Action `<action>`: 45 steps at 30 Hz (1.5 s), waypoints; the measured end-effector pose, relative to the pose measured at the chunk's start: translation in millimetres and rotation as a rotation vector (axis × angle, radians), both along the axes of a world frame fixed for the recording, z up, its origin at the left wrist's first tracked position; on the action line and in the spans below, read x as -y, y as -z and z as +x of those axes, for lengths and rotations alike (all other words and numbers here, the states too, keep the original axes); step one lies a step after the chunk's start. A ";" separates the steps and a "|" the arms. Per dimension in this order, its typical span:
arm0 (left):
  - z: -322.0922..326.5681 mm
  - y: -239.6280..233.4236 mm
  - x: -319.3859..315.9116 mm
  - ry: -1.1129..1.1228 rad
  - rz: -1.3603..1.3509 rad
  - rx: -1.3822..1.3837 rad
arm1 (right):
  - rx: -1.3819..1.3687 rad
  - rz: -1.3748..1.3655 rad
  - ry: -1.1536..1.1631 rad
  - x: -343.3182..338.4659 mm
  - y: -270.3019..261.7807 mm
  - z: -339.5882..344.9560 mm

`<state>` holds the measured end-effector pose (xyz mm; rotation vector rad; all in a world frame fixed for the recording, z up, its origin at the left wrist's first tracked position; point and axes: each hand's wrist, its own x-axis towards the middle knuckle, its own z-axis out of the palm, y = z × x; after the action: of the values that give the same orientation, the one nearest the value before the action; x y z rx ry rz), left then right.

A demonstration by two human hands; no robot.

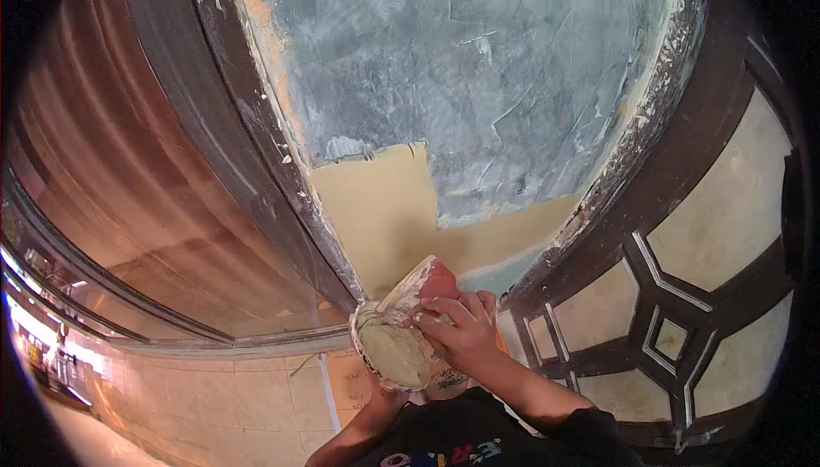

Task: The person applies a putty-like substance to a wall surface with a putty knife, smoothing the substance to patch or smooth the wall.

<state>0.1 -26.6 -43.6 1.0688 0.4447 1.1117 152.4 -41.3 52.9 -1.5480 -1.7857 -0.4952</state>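
Observation:
My right hand (456,326) grips a red plastic scraper (439,281) smeared with whitish filler, its straight edge pointing up and to the left. The scraper's lower part is at the rim of a round container of pale green paste (392,353). From below and behind, my left hand (384,387) holds this container; most of its fingers are hidden. Beyond both hands stands a wall with grey-blue skim coat (448,82) above and a bare beige patch (378,204) lower down. A paler strip (500,273) crosses the wall's lower right part.
A dark, paint-spattered frame (275,140) edges the wall at left, beside glass with a reddish-brown curtain (154,198). At right stands a dark lattice (666,275) with pale panels. Light tiles (256,396) cover the floor, and an orange sheet bearing writing (346,380) lies near my left arm.

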 end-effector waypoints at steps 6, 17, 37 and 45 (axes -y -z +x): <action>9.3 -3.8 0.7 0.030 -0.039 0.014 | -0.024 0.096 -0.028 -3.8 -6.4 -8.7; 26.8 -14.6 -2.9 0.089 -0.127 0.047 | -0.059 0.233 -0.148 -1.6 9.8 -2.4; 42.8 -19.1 -0.8 0.213 -0.591 0.166 | -0.200 0.088 -0.421 26.4 31.2 54.6; 59.2 -22.3 15.8 0.327 -0.532 0.354 | -1.062 -0.055 -0.202 22.5 89.8 121.6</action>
<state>59.3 -42.4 -21.4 0.4425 0.2475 0.8023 274.1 -63.8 -36.8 -1.2541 -1.0773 0.4324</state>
